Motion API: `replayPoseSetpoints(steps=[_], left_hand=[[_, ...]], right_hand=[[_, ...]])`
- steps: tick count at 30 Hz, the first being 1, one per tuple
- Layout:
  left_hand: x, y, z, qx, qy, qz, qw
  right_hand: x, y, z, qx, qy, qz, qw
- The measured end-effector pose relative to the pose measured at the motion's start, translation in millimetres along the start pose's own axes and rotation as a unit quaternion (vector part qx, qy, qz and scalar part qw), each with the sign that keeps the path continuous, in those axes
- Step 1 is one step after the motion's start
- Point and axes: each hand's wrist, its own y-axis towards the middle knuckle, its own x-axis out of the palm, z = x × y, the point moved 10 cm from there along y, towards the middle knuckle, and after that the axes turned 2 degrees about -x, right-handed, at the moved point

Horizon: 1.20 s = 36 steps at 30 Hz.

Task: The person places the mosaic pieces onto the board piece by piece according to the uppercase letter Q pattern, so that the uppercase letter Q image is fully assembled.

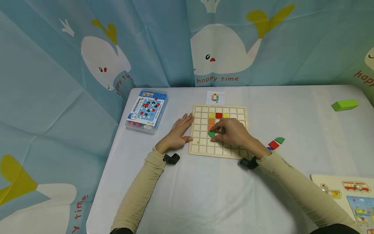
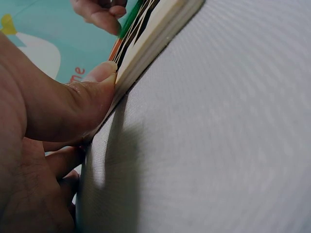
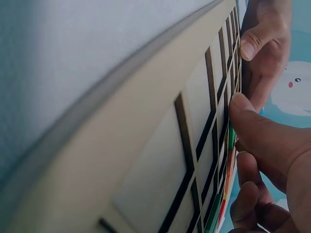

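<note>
A wooden grid board (image 1: 199, 149) lies on the table, with yellow quarter-circles, a red square (image 1: 218, 115) and orange squares (image 1: 211, 121) set in its cells. My right hand (image 1: 232, 131) is over the board and pinches a green quarter-circle piece (image 1: 211, 134) between thumb and fingertips, right at a cell below the orange squares. In the right wrist view another green piece (image 3: 212, 213) sits in the grid; from the head view my hand hides that part. My left hand (image 1: 176, 132) rests at the board's left edge, fingers extended, thumb (image 2: 99, 92) against its side.
A small pattern card (image 1: 215, 97) lies behind the board. To the right are a loose green quarter-circle (image 1: 279, 140), a red square (image 1: 273, 145) and a blue piece (image 1: 270, 148). A plastic box (image 1: 147, 110) stands left, a green block (image 1: 344, 105) far right, a picture puzzle (image 1: 336, 182) front right.
</note>
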Motion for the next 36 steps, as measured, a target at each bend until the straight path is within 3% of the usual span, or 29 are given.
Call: replayPoseSetpoints(steps=[36], left_hand=[[-0.8,-1.8,2.9,-0.005,-0.001,-0.003,1.0000]], right_hand=[[-4.1,-6.3,3.0,0.009,-0.001,0.012,0.9999]])
